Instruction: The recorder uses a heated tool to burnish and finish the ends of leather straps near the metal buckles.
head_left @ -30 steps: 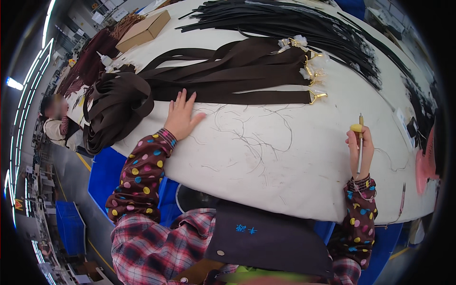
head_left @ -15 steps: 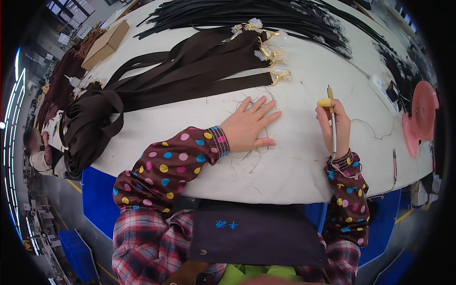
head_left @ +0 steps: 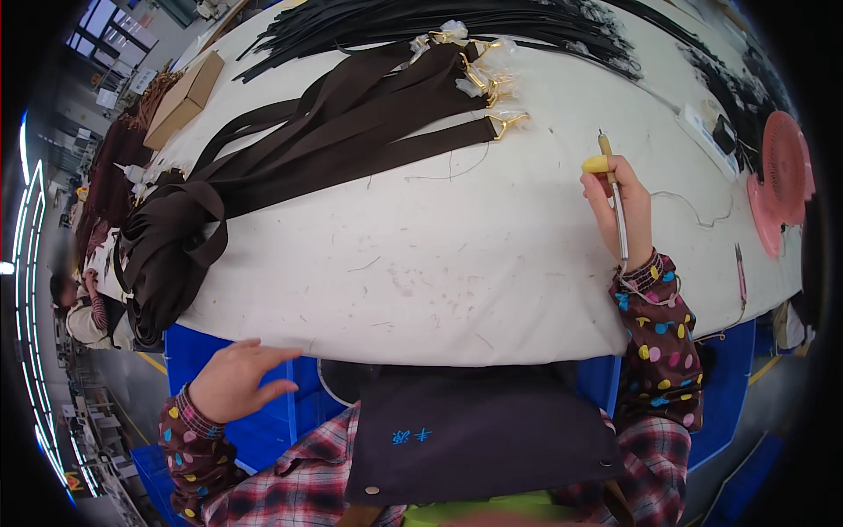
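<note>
Had for a work surface a broad white-covered table (head_left: 536,307), with blue bins (head_left: 268,430) beneath its near edge. Held the left hand (head_left: 241,379) nearest, at the near left edge, fingers part extended and loosely together, thumb well apart, with no object in its grasp; could not tell about contact between fingertips and cloth. Held the right hand (head_left: 634,211) farther over the table at the right, curled round a slim pen-like tool (head_left: 617,206), tip pointing away from the body; wore a yellow cover (head_left: 595,164) on one finger. Saw a few loose threads (head_left: 364,264) on the cloth between the two. Found, beyond and slightly left of the left hand, a looped heap (head_left: 167,237) of dark brown straps (head_left: 369,167), apart from both hands. Traced their long axis from that heap slantwise away to the right, to gold hooks (head_left: 510,120) partly wrapped in clear plastic. Judged the left hand nearer the heap, the right hand nearer the hooks, with those hooks lying ahead and to its left. Noticed a pink fan (head_left: 781,171) at the right, a cardboard box (head_left: 184,101) past the heap, and black strips (head_left: 439,35) along the far side.
</note>
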Motion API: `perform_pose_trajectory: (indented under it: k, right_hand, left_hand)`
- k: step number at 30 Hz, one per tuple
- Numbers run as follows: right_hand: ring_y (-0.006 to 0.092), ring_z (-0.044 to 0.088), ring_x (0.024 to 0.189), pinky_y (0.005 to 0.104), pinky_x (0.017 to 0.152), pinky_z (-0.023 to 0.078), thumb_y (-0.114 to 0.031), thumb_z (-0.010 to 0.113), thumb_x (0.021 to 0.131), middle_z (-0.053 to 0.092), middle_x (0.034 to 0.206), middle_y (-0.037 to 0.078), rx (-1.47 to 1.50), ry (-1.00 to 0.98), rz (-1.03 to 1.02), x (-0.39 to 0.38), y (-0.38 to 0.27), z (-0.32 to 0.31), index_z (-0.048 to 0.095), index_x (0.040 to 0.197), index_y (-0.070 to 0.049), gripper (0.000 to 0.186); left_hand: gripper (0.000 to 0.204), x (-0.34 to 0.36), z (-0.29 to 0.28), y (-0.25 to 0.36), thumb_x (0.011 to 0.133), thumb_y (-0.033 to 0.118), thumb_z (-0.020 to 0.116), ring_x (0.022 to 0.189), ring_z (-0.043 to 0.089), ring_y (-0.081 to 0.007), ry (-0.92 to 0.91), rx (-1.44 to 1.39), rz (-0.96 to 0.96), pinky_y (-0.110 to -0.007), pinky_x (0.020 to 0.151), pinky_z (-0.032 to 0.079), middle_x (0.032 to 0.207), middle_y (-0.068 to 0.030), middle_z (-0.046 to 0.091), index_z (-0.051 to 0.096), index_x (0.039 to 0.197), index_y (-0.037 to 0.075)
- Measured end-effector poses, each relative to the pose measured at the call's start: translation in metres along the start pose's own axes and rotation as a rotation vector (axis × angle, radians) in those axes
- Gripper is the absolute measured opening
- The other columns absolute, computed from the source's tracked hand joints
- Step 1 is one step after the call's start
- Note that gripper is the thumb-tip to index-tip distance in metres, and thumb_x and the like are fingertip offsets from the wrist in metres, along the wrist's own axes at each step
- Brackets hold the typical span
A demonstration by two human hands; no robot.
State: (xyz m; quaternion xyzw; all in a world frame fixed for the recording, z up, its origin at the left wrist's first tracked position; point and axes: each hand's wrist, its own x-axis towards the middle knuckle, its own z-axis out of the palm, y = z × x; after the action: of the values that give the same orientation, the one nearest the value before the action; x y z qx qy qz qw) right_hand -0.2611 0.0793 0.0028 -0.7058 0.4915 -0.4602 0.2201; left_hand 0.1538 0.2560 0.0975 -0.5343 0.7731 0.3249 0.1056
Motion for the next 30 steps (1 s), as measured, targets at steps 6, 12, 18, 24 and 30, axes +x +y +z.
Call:
perform_pose_trajectory:
  k: [6,12,18,24,30]
  right_hand:
    - [0.0069,0.051,0.062,0.0203,0.058,0.043,-0.009,0.06,0.089,0.058,0.074,0.001,-0.011,0.087,0.05,0.0,0.018,-0.008,0.057,0.096,-0.003,0.01]
    - [0.0068,0.052,0.061,0.0209,0.057,0.043,-0.008,0.061,0.088,0.058,0.07,0.0,-0.032,0.079,0.082,-0.004,0.017,-0.002,0.058,0.095,-0.004,0.009]
    - [0.007,0.051,0.06,0.0212,0.057,0.043,-0.008,0.062,0.087,0.058,0.07,0.001,-0.02,0.086,0.05,-0.001,0.011,0.0,0.058,0.096,-0.004,0.011]
    - [0.007,0.051,0.065,0.0207,0.06,0.043,-0.007,0.061,0.087,0.058,0.075,0.001,-0.007,0.063,0.033,0.002,-0.005,-0.006,0.058,0.097,-0.002,0.011]
    - [0.0087,0.053,0.064,0.0211,0.059,0.043,-0.006,0.062,0.086,0.059,0.074,0.003,-0.052,0.1,0.049,-0.004,0.006,-0.006,0.058,0.095,-0.003,0.01]
  left_hand:
    - [0.025,0.049,-0.049,0.103,0.084,0.023,0.065,0.105,0.061,-0.0214,0.439,0.072,0.689,-0.043,0.098,0.04,0.112,-0.0049,0.065,0.066,0.107,0.015]
    - [0.063,0.078,-0.061,0.152,0.074,0.017,0.056,0.117,0.049,-0.0163,0.41,-0.035,0.956,-0.043,0.104,0.034,0.137,0.0015,0.046,0.043,0.136,0.021]
    - [0.046,0.122,-0.078,0.187,0.076,0.021,0.057,0.093,0.054,-0.016,0.076,0.087,1.129,-0.035,0.093,0.04,0.116,0.0043,0.052,0.051,0.12,0.032]
    - [0.021,0.118,-0.079,0.163,0.087,0.034,0.057,0.08,0.054,-0.0148,-0.037,-0.408,0.987,-0.032,0.07,0.048,0.095,0.0052,0.056,0.063,0.105,0.023]
    - [0.033,0.22,-0.075,0.094,0.077,-0.001,0.062,0.093,0.059,-0.0277,0.759,-0.089,0.92,-0.034,0.081,0.048,0.103,-0.0095,0.062,0.064,0.108,0.008]
